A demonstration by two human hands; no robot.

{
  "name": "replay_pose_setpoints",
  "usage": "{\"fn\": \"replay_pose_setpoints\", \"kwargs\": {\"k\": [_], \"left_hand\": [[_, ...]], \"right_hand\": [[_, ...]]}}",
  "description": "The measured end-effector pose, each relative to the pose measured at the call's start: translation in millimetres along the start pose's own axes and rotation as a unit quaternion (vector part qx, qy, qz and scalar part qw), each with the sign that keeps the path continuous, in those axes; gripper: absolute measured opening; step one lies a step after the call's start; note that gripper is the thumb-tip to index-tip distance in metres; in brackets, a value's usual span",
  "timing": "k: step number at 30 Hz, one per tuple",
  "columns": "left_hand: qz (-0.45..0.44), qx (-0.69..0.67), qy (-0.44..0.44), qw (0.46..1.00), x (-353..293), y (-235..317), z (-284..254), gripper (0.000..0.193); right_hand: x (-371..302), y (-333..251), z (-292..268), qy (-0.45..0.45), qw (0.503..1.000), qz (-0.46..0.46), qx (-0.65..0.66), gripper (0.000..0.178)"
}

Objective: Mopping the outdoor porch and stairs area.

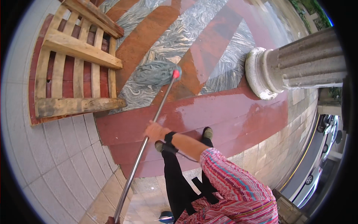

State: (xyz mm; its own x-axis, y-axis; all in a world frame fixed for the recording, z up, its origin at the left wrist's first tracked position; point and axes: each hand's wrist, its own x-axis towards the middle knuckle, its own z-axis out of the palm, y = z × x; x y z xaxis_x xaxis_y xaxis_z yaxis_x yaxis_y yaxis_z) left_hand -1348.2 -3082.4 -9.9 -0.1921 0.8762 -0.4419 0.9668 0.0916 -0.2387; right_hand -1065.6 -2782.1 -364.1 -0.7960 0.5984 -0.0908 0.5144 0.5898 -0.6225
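A mop with a metal pole (138, 158) slants from the lower left up toward the floor ahead. Its grey string head (151, 73) lies on the wet patterned floor, joined to the pole by a red fitting (175, 74). My right hand (156, 131), slightly blurred and with a black band at the wrist, is wrapped round the middle of the pole. At the bottom edge only a small part of my left hand (110, 220) shows, closed at the pole's upper end; most of it is out of the picture.
A wooden pallet (82, 52) leans close left of the mop head, by the tiled wall (63, 149). On the right stands a fluted stone column (309, 61). Wet red tiles (223, 112) lie ahead of my feet. Parked cars (311, 183) stand beyond, at far right.
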Motion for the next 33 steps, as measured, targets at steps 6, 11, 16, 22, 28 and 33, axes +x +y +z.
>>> {"fn": "replay_pose_setpoints", "kwargs": {"k": [6, 11, 16, 22, 28, 33], "left_hand": [[0.042, -0.144, -0.164, 0.975, 66, 167, 33, 0.031], [0.098, -0.104, -0.152, 0.978, 135, 289, 33, 0.022], [0.165, -0.028, -0.095, 0.981, 206, 364, -21, 0.026], [0.207, 0.007, -0.082, 0.975, 203, 386, -89, 0.022], [0.238, -0.032, -0.068, 0.968, 152, 274, -30, 0.018], [0.149, -0.098, -0.173, 0.969, 67, 137, 79, 0.022]], "right_hand": [[-60, 148, -73, -0.049, 0.991, 0.031, -0.12, 0.015], [-144, 282, -118, 0.06, 0.982, 0.087, -0.156, 0.013], [-225, 352, -170, 0.137, 0.971, 0.157, -0.116, 0.01], [-284, 353, -155, 0.249, 0.933, 0.24, -0.103, 0.008], [-261, 254, -89, 0.285, 0.927, 0.239, -0.052, 0.007], [-214, 133, 25, 0.112, 0.946, 0.24, -0.186, 0.009]]}}
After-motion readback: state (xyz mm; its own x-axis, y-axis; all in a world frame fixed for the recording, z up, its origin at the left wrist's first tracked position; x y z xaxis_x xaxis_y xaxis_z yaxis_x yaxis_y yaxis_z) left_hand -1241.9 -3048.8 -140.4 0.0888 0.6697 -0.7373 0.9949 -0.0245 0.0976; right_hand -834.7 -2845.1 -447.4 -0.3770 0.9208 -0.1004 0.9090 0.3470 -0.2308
